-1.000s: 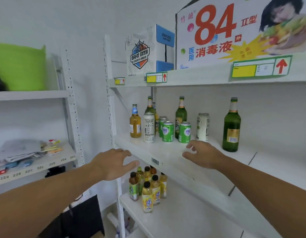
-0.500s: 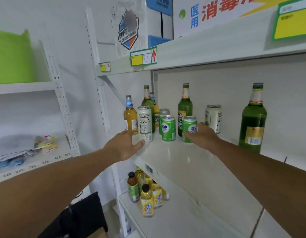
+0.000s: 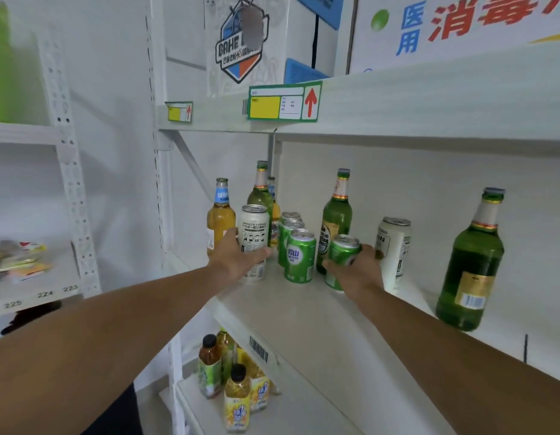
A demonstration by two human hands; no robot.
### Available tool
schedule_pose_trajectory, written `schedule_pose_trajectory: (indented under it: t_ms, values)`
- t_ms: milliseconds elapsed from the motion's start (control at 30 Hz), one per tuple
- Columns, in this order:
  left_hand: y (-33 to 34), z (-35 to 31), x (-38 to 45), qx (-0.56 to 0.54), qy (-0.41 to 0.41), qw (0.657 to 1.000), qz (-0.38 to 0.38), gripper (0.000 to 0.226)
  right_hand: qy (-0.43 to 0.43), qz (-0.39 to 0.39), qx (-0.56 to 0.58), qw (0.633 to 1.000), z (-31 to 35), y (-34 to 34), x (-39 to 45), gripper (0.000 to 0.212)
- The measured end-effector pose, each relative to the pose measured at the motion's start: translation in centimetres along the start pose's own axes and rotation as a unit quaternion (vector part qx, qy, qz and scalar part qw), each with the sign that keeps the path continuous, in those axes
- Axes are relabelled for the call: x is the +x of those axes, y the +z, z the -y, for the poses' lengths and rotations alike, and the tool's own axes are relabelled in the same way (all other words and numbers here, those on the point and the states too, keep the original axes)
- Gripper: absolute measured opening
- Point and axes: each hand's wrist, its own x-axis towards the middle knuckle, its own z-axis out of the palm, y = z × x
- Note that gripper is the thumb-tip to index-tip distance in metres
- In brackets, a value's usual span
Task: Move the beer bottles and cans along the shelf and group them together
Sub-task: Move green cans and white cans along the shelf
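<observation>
On the white middle shelf stand beer bottles and cans. My left hand grips a tall white can at the left, beside an amber bottle and a green bottle behind it. My right hand grips a green can, which tilts a little. Between the hands stand green cans, the nearest one upright. A green bottle stands behind them. Further right are a white can and, apart from the rest, a large green bottle.
The upper shelf hangs low over the bottles, carrying boxes and price tags. On the lower shelf stand several tea bottles. A second rack with packets is on the left.
Both hands moved forward onto the shelf. My left hand took hold of the tall white can and my right hand closed round the green can, tilting it. The view moved closer.
</observation>
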Motion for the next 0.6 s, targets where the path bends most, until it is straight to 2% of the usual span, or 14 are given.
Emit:
schedule_pose_trajectory:
  t_ms: [133,333,600]
  values:
    - [0.2,0.4,0.1,0.020,0.019,1.000,-0.006,0.061,-0.019,-0.011,-0.055,0.998,-0.8,0.0,-0.2,0.052]
    - [-0.9,0.3,-2.1,0.030,0.040,0.999,0.008,0.045,-0.022,0.024,-0.050,0.998,-0.9,-2.2,-2.0,0.057]
    - [-2.4,-2.4,-7.7,0.013,0.066,0.998,0.012,0.050,-0.066,0.028,-0.006,0.997,-0.1,-6.3,-4.9,0.057]
